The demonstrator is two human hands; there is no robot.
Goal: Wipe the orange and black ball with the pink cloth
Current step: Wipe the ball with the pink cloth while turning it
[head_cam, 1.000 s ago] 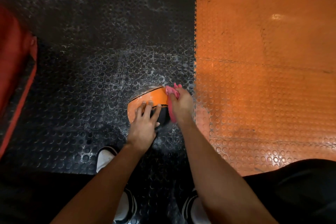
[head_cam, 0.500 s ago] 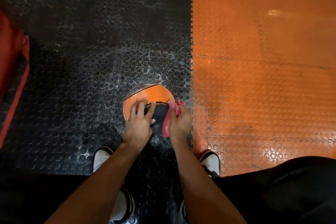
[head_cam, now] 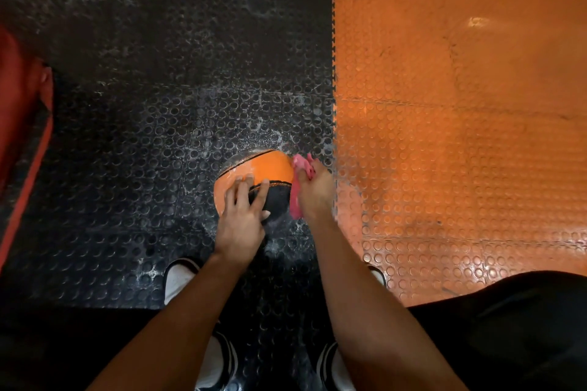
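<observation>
The orange and black ball (head_cam: 270, 170) rests on the black studded floor mat, just left of the seam with the orange mat. My left hand (head_cam: 243, 219) lies flat on the ball's near left side, fingers spread over the orange and black panels, holding it still. My right hand (head_cam: 317, 197) grips the pink cloth (head_cam: 300, 181) and presses it against the ball's right side; the cloth bunches above my knuckles and hangs down along the black panel.
A black studded mat (head_cam: 158, 136) covers the left floor and an orange studded mat (head_cam: 460, 136) the right. A red padded object (head_cam: 22, 123) lies at the far left edge. My white and black shoes (head_cam: 181, 279) stand just behind the ball.
My right hand with the cloth has slid back up the ball's right side from the lower position half a second ago. The left hand stays on the ball.
</observation>
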